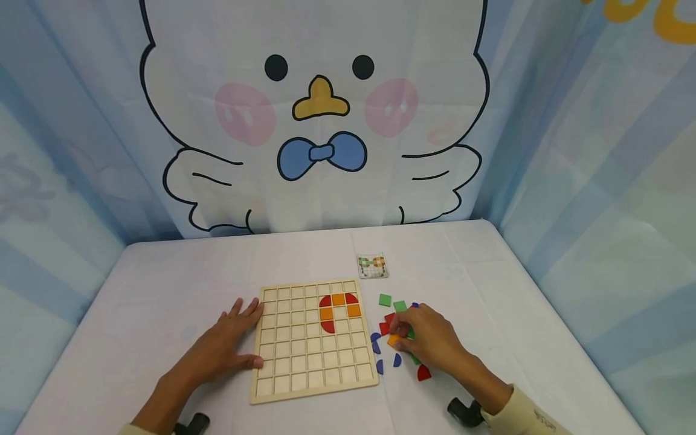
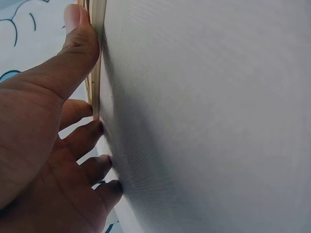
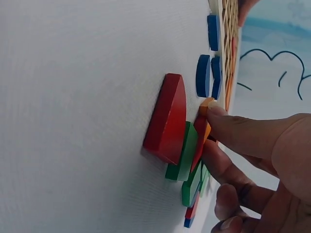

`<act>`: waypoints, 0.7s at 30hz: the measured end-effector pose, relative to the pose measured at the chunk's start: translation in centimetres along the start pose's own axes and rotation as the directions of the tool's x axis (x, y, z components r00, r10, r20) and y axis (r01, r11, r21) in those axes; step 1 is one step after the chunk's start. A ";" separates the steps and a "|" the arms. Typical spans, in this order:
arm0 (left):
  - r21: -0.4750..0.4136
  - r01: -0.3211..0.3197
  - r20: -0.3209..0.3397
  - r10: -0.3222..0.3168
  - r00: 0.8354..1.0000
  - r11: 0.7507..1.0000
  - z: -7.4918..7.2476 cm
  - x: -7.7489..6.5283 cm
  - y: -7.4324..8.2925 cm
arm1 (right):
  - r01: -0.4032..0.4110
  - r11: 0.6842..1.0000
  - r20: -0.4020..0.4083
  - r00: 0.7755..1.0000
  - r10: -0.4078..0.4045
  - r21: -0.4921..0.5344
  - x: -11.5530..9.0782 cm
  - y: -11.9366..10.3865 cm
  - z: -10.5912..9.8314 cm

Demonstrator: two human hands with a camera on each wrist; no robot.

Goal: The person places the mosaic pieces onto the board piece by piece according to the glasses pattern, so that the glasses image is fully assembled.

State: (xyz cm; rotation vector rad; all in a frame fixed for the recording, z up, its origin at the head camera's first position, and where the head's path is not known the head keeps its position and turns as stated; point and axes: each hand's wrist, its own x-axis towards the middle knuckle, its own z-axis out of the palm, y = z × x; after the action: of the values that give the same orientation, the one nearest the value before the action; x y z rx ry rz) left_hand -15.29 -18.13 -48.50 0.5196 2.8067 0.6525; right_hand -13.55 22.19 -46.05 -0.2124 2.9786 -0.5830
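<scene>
A wooden grid board (image 1: 304,396) lies on the table, with red quarter-round tiles (image 1: 328,327) and orange square tiles (image 1: 338,299) set in its upper right cells. My left hand (image 1: 225,347) is spread along the board's left edge, thumb and fingertips touching its side; the left wrist view shows the thumb (image 2: 80,43) against the edge. Right of the board, my right hand (image 1: 429,338) pinches an orange square tile (image 1: 393,341) between thumb and index finger, low among loose tiles. In the right wrist view the thumb's tip covers part of this orange tile (image 3: 206,104).
Around my right hand lie green squares (image 1: 385,300), blue half-round tiles (image 1: 397,360), red squares (image 1: 384,328) and a red quarter-round tile (image 1: 423,373). A small pattern card (image 1: 373,266) lies behind the board. Printed curtains (image 1: 321,205) stand along the table's back and sides.
</scene>
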 end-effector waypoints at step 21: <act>0.011 -0.019 -0.011 0.020 1.000 1.000 -0.1 -0.1 0.0 | 0.023 0.978 -0.013 1.000 -0.021 0.207 1.3 -0.8 -0.7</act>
State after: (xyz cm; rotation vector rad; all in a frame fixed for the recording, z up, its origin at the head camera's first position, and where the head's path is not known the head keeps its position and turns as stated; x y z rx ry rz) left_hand -15.23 -18.16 -48.39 0.5477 2.8202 0.6460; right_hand -14.86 21.54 -45.18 -0.2255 2.9005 -0.8937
